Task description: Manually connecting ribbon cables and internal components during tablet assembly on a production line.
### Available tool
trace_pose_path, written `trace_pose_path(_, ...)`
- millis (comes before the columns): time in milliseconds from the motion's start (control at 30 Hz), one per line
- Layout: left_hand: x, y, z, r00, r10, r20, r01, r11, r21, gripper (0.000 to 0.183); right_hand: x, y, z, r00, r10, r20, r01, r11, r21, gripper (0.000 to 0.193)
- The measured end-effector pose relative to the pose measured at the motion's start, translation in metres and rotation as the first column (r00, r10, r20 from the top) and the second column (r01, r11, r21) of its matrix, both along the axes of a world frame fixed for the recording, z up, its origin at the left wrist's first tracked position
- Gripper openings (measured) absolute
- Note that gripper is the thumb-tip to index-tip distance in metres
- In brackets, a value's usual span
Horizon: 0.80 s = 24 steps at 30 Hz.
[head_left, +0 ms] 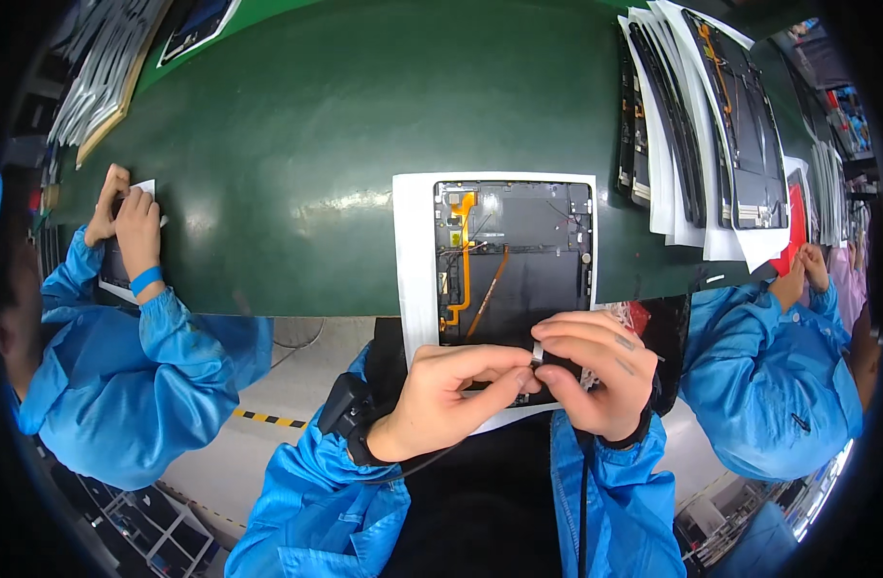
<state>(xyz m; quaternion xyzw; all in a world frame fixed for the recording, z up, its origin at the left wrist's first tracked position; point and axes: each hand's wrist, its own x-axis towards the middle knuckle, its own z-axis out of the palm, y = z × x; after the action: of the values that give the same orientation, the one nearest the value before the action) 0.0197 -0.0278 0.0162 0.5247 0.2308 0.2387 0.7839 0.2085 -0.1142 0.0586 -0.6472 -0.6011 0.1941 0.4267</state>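
Small silvery piece [538, 355] sits between both hands' fingertips, over the lower part of a black device shell [547, 289], at its 5 to 6 o'clock. Clock below is read from the shell's middle. Left hand [451, 400], 7 o'clock: thumb and index pinched narrow on the piece. Right hand [600, 376], 4 to 5 o'clock: thumb and fingertips close in on the same piece, narrow gap. Exact contact partly hidden by fingers.

Shell: orange ribbon cable [467, 255] at 9 to 10, thin copper-colored strip [490, 294] slanting at 8. White sheet [417, 241] under shell, runs past near edge of green table [297, 116]. Black wrist unit [345, 405] on left wrist, 8 o'clock.

Stack of shells and white sheets [750, 125] at 2; another stack [104, 67] at 10. Co-worker in blue sleeves [172, 385] at 9, hands over a panel. Second co-worker [769, 376] at 4, hands at a red item [793, 231], 3 o'clock. Striped floor tape [268, 418] at 8.
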Motion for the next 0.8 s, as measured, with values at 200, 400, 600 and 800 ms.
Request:
trace_pose_path(200, 0.004, 0.009, 0.003, 0.999, -0.020, -0.049, 0.033, 0.960, 0.279, 0.024, -0.001, -0.006, -0.004, 0.972, -0.008, 0.235, -0.002, 0.999, 0.039, 0.029)
trace_pose_path(400, 0.004, 0.005, 0.006, 0.994, -0.047, -0.094, 0.075, 0.944, 0.322, 0.021, -0.005, -0.010, -0.006, 0.880, 0.004, 0.476, -0.059, 0.993, 0.100, 0.029)
trace_pose_path(600, 0.002, 0.001, -0.001, 0.993, -0.088, -0.079, 0.112, 0.919, 0.379, 0.020, 0.000, -0.012, -0.011, 0.920, 0.055, 0.389, -0.078, 0.996, 0.042, 0.021)
trace_pose_path(800, 0.000, 0.007, -0.008, 0.985, -0.152, -0.082, 0.172, 0.913, 0.370, 0.021, 0.005, -0.014, -0.018, 0.944, 0.075, 0.323, -0.087, 0.996, 0.024, 0.021)
